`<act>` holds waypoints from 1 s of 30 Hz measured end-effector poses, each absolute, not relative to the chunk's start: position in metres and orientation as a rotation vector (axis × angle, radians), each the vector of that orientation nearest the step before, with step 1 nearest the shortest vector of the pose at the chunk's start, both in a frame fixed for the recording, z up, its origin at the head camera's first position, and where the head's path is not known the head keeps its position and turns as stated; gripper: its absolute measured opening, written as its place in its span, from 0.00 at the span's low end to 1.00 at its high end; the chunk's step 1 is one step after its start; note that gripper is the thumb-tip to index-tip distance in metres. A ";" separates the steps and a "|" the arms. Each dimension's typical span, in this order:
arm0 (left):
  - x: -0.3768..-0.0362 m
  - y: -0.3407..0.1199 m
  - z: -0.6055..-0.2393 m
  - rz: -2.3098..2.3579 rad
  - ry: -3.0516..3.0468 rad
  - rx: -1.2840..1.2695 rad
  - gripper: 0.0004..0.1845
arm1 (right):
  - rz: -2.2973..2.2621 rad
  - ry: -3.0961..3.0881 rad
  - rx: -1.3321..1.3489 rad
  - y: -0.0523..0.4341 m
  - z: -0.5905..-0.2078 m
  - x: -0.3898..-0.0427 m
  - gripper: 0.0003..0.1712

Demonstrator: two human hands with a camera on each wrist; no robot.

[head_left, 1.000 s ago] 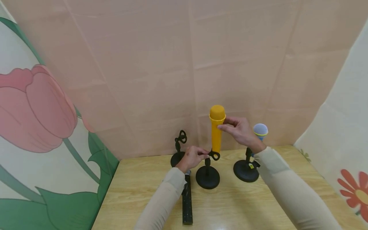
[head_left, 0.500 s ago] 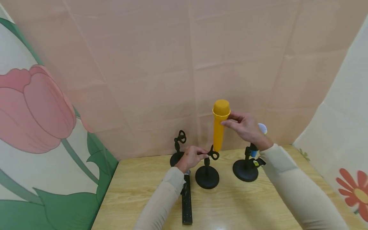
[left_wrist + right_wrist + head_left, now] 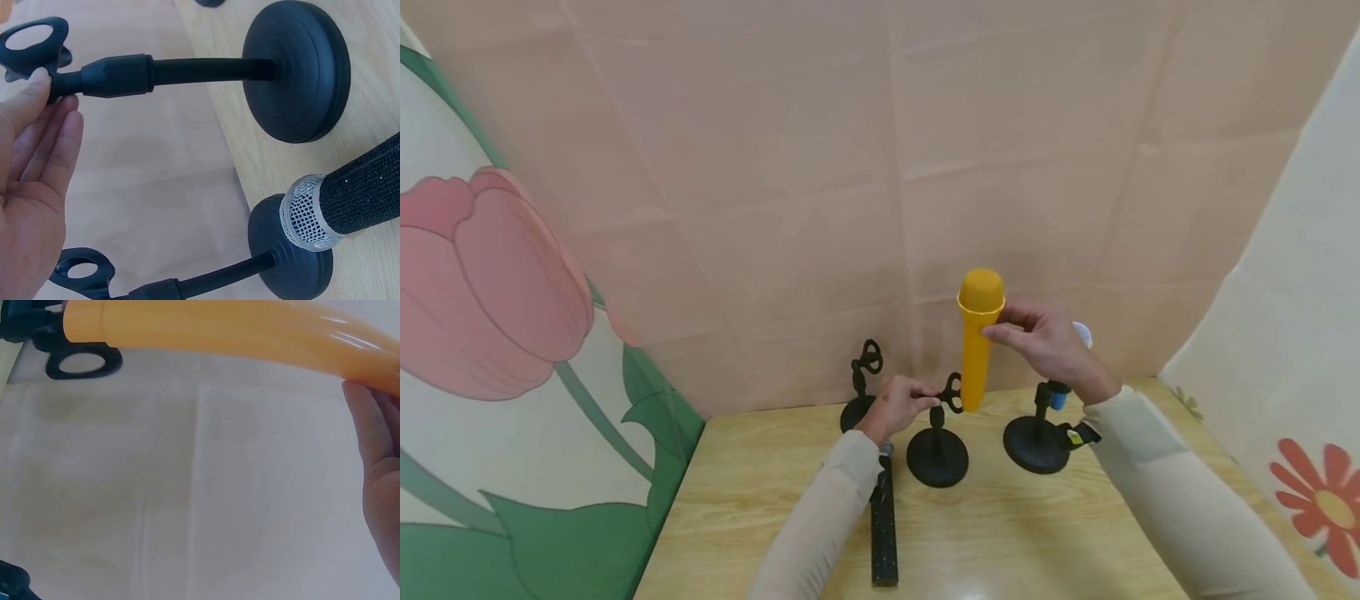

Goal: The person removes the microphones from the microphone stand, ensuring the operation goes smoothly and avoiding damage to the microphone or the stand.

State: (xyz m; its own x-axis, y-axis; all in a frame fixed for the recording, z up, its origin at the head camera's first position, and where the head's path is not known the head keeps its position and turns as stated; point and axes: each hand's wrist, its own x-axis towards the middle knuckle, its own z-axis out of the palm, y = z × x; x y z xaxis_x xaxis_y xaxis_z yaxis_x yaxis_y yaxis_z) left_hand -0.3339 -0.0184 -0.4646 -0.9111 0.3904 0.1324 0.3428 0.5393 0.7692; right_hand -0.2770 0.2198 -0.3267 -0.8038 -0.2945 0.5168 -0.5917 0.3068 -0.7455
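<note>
My right hand point(image 3: 1048, 346) pinches a yellow microphone point(image 3: 976, 354) just below its head and holds it upright. The microphone's lower end is right beside the clip point(image 3: 953, 392) of the middle black stand. In the right wrist view the yellow handle point(image 3: 206, 325) overlaps part of that clip point(image 3: 84, 360). My left hand point(image 3: 895, 408) grips the same stand at the joint under the clip, thumb on one side and fingers on the other, as the left wrist view shows. The stand's round base point(image 3: 937, 458) rests on the table.
Another black stand point(image 3: 859, 408) is behind my left hand. A black sparkly microphone point(image 3: 884, 525) with a silver mesh head point(image 3: 309, 212) lies on the wooden table point(image 3: 760, 500). To the right, a third stand point(image 3: 1036, 444) bears a blue microphone point(image 3: 1057, 400), partly hidden by my right hand.
The yellow microphone rose slightly and moved right, then came down a little beside the clip. The clip now faces more to the side; my left hand keeps its grip on the stand.
</note>
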 end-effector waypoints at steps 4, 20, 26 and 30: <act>-0.336 -0.016 -0.467 1.330 2.725 0.671 0.07 | 1.503 -2.326 0.801 0.219 -0.337 -0.273 0.16; -0.347 -0.003 -0.468 1.577 2.570 0.570 0.08 | 1.609 -2.384 0.802 0.224 -0.382 -0.254 0.18; -0.349 0.000 -0.474 1.857 2.345 0.435 0.09 | 1.618 -2.420 0.724 0.221 -0.403 -0.248 0.17; -0.352 0.001 -0.474 1.906 2.319 0.424 0.10 | 1.607 -2.463 0.672 0.220 -0.419 -0.247 0.17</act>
